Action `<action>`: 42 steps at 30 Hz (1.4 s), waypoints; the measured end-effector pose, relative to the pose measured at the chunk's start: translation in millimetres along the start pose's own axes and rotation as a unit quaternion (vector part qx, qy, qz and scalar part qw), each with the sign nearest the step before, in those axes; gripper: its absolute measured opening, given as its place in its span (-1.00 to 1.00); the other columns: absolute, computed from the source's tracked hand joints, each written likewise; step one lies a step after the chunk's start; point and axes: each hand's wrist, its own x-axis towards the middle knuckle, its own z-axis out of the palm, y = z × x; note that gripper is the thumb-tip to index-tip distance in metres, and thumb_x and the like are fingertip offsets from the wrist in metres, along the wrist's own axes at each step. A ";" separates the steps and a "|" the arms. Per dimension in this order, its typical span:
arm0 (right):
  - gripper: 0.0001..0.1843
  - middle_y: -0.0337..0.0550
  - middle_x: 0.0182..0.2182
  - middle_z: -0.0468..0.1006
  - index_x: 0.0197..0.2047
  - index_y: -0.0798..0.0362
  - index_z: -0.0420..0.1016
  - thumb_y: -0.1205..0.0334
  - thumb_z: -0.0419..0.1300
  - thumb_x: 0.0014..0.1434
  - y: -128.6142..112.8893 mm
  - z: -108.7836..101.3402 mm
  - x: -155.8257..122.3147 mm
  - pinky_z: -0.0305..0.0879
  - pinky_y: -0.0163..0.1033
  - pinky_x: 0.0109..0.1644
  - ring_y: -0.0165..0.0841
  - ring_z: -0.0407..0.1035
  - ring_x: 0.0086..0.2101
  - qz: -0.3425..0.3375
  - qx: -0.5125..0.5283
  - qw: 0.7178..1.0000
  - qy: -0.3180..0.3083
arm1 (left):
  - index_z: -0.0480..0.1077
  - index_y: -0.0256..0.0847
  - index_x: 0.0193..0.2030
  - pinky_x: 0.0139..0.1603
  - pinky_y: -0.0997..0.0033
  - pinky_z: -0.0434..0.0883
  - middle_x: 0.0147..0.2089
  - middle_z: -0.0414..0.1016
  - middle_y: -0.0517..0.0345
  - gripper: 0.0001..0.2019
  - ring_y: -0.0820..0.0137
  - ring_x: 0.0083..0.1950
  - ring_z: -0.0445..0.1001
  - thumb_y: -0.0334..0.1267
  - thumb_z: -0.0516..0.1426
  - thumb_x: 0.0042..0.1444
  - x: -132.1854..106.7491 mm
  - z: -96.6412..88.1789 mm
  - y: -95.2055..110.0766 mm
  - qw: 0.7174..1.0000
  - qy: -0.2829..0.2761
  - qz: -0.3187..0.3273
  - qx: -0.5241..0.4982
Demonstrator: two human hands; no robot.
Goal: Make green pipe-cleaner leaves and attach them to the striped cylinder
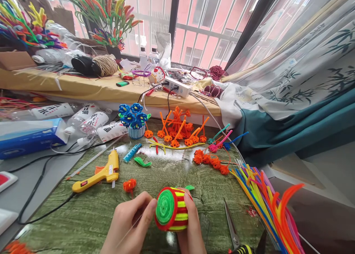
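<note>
My right hand (pixel 192 219) is closed around a small pot (pixel 181 211) wrapped in red and yellow pipe cleaners. The pot lies tilted on its side, and its green spiral end faces left. Beside its red rim, my left hand (pixel 131 219) is pinched, thumb against finger. A thin pale strand runs across that hand; what the fingertips hold is too small to make out. Behind the pot a green pipe-cleaner leaf (pixel 189 187) peeks out. An orange pipe-cleaner flower (pixel 129 185) lies just beyond my left hand.
A yellow glue gun (pixel 104 172) lies at left, its cord trailing off. Scissors (pixel 231 226) and a bundle of pipe cleaners (pixel 266 194) lie at right. Farther back are a blue flower pot (pixel 135 131), orange flowers (pixel 180 126), plastic bottles (pixel 95 120) and a power strip (pixel 177 87).
</note>
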 end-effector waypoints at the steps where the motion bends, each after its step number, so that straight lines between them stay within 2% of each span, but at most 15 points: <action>1: -0.55 -0.25 -0.35 0.67 -0.18 0.01 0.53 -0.17 0.33 0.05 0.4 -0.3 0.8 0.38 -0.33 -0.35 -0.32 0.50 -0.39 -0.002 -0.002 1.000 0.003 | 0.16 -0.15 -0.52 -0.57 0.56 0.08 -0.57 0.05 0.39 -0.64 0.53 -0.56 0.06 -0.15 -0.01 0.33 0.1 -0.4 -0.4 0.999 0.020 0.021 0.016; 5: -0.57 -0.27 -0.41 0.65 -0.21 0.01 0.52 -0.18 0.32 0.05 2.5 -2.1 4.4 0.40 -0.31 -0.34 -0.32 0.48 -0.42 -0.004 0.000 1.000 0.015 | 0.12 -0.14 -0.51 -0.57 0.63 0.12 -0.57 0.08 0.41 -0.67 0.57 -0.59 0.10 -0.30 0.00 0.32 0.0 2.9 -2.0 0.990 0.052 0.106 0.078; 14: -0.64 -0.30 -0.47 0.62 -0.23 -0.02 0.49 -0.13 0.28 0.11 -0.7 4.2 -0.7 0.34 -0.31 -0.44 -0.31 0.47 -0.47 -0.047 -0.021 0.999 0.016 | 0.21 -0.16 -0.51 -0.56 0.66 0.17 -0.58 0.17 0.40 -0.70 0.59 -0.61 0.17 -0.36 0.03 0.30 -2.1 4.1 -2.2 0.981 0.077 0.142 0.110; 17: -0.63 -0.28 -0.40 0.65 -0.23 -0.02 0.48 -0.14 0.29 0.09 -0.2 4.2 -2.0 0.36 -0.30 -0.40 -0.30 0.50 -0.43 -0.045 -0.020 0.998 0.032 | 0.22 -0.16 -0.51 -0.57 0.64 0.16 -0.59 0.17 0.39 -0.69 0.58 -0.61 0.17 -0.37 0.04 0.29 -2.0 4.6 -1.6 0.981 0.085 0.136 0.112; 20: -0.61 -0.27 -0.37 0.65 -0.20 -0.02 0.48 -0.16 0.28 0.10 1.8 1.8 -1.5 0.37 -0.30 -0.38 -0.29 0.50 -0.40 -0.043 -0.027 0.998 0.023 | 0.22 -0.16 -0.52 -0.57 0.62 0.15 -0.59 0.16 0.39 -0.69 0.58 -0.61 0.17 -0.36 0.05 0.29 -2.8 6.0 -1.5 0.980 0.099 0.134 0.109; 25: -0.56 -0.26 -0.40 0.64 -0.21 -0.01 0.48 -0.22 0.28 0.07 3.0 -0.7 0.1 0.36 -0.29 -0.37 -0.28 0.49 -0.40 -0.040 -0.039 0.998 0.008 | 0.24 -0.15 -0.51 -0.55 0.61 0.17 -0.58 0.21 0.38 -0.71 0.56 -0.60 0.19 -0.36 0.07 0.28 -3.6 5.3 -2.8 0.976 0.112 0.145 0.118; 30: -0.58 -0.33 -0.48 0.58 -0.20 -0.03 0.48 -0.20 0.27 0.09 3.0 -0.5 0.1 0.34 -0.31 -0.41 -0.30 0.47 -0.45 -0.037 -0.034 0.999 0.000 | 0.26 -0.14 -0.47 -0.52 0.56 0.17 -0.54 0.23 0.34 -0.74 0.52 -0.56 0.20 -0.38 0.07 0.28 -4.8 7.8 -0.8 0.976 0.114 0.152 0.103; 34: -0.60 -0.27 -0.39 0.65 -0.20 -0.03 0.47 -0.17 0.27 0.11 3.6 -0.6 -0.4 0.37 -0.31 -0.36 -0.28 0.51 -0.37 -0.035 -0.026 0.999 0.003 | 0.22 -0.13 -0.47 -0.49 0.53 0.15 -0.52 0.19 0.33 -0.73 0.49 -0.52 0.19 -0.38 0.07 0.28 -6.7 12.6 3.6 0.977 0.141 0.140 0.081; 38: -0.59 -0.29 -0.43 0.62 -0.20 -0.03 0.47 -0.18 0.26 0.10 3.6 0.0 -1.4 0.37 -0.29 -0.39 -0.26 0.51 -0.38 -0.038 -0.024 0.999 0.000 | 0.22 -0.12 -0.47 -0.50 0.51 0.14 -0.52 0.20 0.33 -0.73 0.48 -0.53 0.18 -0.39 0.04 0.28 -7.3 13.0 5.8 0.976 0.149 0.146 0.070; 42: -0.56 -0.25 -0.34 0.66 -0.16 -0.02 0.47 -0.20 0.28 0.09 3.8 -0.6 -1.4 0.40 -0.27 -0.33 -0.24 0.53 -0.32 -0.028 -0.027 0.999 0.011 | 0.21 -0.13 -0.47 -0.49 0.51 0.13 -0.52 0.19 0.33 -0.73 0.48 -0.51 0.19 -0.40 0.06 0.27 -6.8 10.8 5.0 0.974 0.159 0.148 0.068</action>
